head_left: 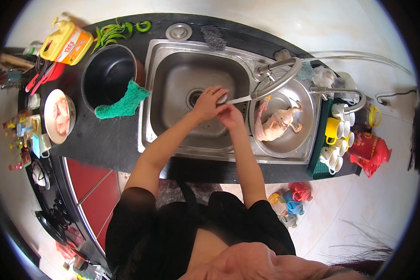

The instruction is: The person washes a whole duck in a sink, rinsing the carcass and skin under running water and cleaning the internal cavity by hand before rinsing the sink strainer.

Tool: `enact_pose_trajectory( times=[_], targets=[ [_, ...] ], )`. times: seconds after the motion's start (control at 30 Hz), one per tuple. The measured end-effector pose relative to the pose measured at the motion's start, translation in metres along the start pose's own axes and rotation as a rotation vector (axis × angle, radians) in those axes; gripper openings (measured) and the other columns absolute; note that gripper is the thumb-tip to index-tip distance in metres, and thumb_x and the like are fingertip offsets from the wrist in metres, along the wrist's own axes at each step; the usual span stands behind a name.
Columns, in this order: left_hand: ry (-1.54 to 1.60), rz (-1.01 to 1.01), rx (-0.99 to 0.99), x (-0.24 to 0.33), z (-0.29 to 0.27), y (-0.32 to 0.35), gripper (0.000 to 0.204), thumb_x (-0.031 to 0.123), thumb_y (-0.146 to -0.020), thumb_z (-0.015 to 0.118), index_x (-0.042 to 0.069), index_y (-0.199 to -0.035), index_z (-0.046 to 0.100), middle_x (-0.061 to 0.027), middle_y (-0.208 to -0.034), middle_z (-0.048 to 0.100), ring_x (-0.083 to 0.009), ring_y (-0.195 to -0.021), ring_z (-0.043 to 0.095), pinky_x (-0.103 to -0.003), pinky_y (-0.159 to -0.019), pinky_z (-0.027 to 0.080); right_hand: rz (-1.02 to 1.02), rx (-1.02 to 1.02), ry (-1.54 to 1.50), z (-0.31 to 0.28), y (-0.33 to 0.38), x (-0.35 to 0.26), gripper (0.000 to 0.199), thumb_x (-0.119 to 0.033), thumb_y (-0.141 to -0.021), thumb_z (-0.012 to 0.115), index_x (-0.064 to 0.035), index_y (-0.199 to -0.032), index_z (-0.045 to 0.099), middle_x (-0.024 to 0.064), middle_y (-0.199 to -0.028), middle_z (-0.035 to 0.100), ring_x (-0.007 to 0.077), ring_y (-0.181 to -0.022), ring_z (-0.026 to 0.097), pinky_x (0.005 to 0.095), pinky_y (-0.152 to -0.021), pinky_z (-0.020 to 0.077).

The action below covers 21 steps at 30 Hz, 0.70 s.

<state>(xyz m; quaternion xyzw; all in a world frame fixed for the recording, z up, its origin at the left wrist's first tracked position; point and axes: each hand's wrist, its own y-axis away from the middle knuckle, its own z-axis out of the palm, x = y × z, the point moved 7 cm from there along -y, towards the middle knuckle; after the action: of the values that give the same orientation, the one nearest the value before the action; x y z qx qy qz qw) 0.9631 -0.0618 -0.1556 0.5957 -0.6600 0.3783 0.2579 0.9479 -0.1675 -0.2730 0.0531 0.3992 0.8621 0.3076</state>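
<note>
Over the left basin of the steel sink (168, 112), my hands meet under a thin stream of water from the curved tap (290, 77). My left hand (209, 103), with a ring on one finger, has its fingers bent over a small greyish shape that I cannot make out. My right hand (229, 115) is curled up close against it from the near right side, its fingertips partly hidden. Below them, the drain (195, 97) shows in the basin floor. To the right, a plucked raw bird (275, 125) lies in the round basin (291, 148).
Left of the sink stands a dark pot (108, 70) with a green cloth (126, 101) over its rim. Farther left are a bowl of raw meat (59, 116), a yellow jug (67, 43) and green peppers (112, 33). Several cups (339, 130) fill a rack at right.
</note>
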Motion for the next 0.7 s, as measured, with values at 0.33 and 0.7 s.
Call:
enact_pose_trajectory(
  times=[0.33, 0.7],
  targets=[
    [-0.665, -0.168, -0.177, -0.048, -0.127, 0.103, 0.041, 0.016, -0.07, 0.06, 0.011, -0.109, 0.05, -0.0093, -0.122, 0.039, -0.0267, -0.117, 0.031, -0.039, -0.096, 0.026, -0.4, 0.13, 1.197, 0.013, 0.012, -0.05, 0.018, -0.018, -0.084, 0.048, -0.0067, -0.097, 0.053, 0.0044, -0.084, 0.054, 0.0158, -0.074, 0.051, 0.0289, -0.065, 0.0444],
    [-0.56, -0.154, -0.164, -0.068, -0.152, 0.136, 0.031, 0.016, -0.073, 0.055, 0.014, -0.104, 0.052, -0.0009, -0.126, 0.036, -0.02, -0.121, 0.027, -0.038, -0.098, 0.023, -0.382, 0.03, 1.927, -0.013, -0.033, 0.014, 0.025, -0.015, -0.079, 0.048, -0.0035, -0.1, 0.055, 0.0187, -0.096, 0.056, 0.034, -0.089, 0.053, 0.0379, -0.077, 0.0423]
  ],
)
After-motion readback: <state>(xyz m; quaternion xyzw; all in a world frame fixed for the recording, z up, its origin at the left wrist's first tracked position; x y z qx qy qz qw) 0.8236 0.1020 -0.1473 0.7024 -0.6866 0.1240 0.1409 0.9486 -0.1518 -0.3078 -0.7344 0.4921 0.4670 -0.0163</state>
